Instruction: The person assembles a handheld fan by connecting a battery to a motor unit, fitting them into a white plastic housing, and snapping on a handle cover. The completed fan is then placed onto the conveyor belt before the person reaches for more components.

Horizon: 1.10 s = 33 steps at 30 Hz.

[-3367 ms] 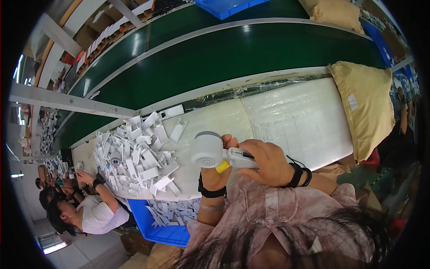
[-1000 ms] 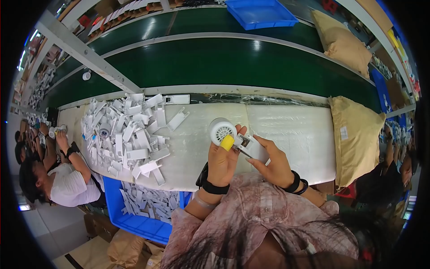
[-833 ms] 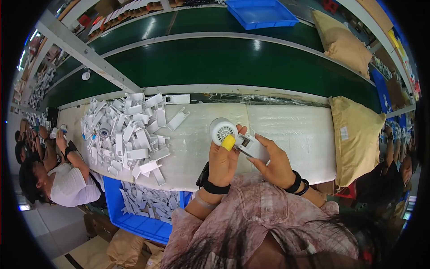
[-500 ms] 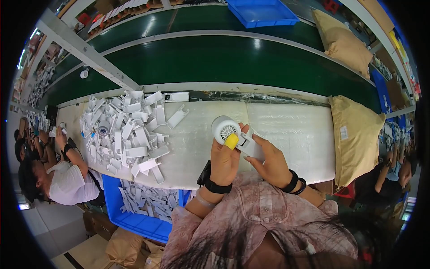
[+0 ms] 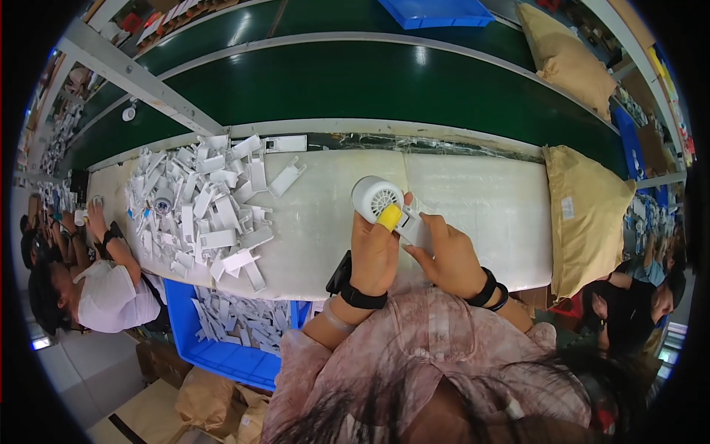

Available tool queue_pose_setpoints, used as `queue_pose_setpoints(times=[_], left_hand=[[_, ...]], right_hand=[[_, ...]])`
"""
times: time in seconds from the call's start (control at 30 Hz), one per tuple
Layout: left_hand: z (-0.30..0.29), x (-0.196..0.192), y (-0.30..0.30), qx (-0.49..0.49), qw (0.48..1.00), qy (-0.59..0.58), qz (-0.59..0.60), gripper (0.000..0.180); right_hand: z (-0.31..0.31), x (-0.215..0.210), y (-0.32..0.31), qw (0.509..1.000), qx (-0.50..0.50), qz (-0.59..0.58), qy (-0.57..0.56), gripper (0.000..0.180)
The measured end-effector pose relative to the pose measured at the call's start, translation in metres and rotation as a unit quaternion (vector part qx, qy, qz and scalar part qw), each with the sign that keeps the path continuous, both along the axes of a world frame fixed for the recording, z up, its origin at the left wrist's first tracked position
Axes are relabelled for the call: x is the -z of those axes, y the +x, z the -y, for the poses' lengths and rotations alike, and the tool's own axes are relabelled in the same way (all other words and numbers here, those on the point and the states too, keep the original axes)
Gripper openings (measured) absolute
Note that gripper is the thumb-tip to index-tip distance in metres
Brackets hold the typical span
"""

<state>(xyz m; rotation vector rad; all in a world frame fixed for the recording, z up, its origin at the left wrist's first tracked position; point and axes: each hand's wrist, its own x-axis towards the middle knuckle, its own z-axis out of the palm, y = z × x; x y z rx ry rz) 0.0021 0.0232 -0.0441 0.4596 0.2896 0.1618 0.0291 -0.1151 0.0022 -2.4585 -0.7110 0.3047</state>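
A white handheld fan [image 5: 373, 194] with a round head and a spoked grille is raised over the near part of the table. My left hand [image 5: 375, 255] is closed around the fan from below, its thumb in a yellow finger cover [image 5: 389, 217] at the grille's edge. From the right, my right hand [image 5: 452, 260] pinches the flat white handle part [image 5: 420, 231] between thumb and fingers. A small dark-edged opening shows where handle and head meet. Whether the handle part is fixed to the head, I cannot tell.
Left on the padded table [image 5: 481, 222] lies a heap of white plastic casings [image 5: 218, 211]. A blue crate [image 5: 222, 362] of white parts stands below it. Brown sacks [image 5: 588, 222] stand at the right. A green conveyor [image 5: 310, 85] runs behind; a co-worker [image 5: 111, 285] sits at left.
My view has shifted slightly, so the table and heap sit higher in the picture. My right hand's fingers have bent more around the handle part; the left hand keeps its hold.
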Motion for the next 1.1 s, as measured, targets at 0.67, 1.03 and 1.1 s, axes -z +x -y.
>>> queue_pose_setpoints(times=[0.67, 1.03, 1.1], left_hand=[[0.003, -0.005, -0.004, 0.029, 0.986, 0.165, 0.003, 0.057], [-0.011, 0.002, -0.001, 0.052, 0.997, 0.049, 0.031, 0.060], [-0.013, 0.001, -0.002, 0.064, 0.997, 0.042, 0.032, 0.059]], right_hand=[[0.002, 0.005, 0.003, 1.000, 0.004, 0.004, 0.028, 0.051], [0.022, 0.004, 0.014, 0.852, 0.066, -0.459, 0.241, 0.036], [0.023, 0.008, 0.013, 0.845, 0.048, -0.473, 0.246, 0.034]])
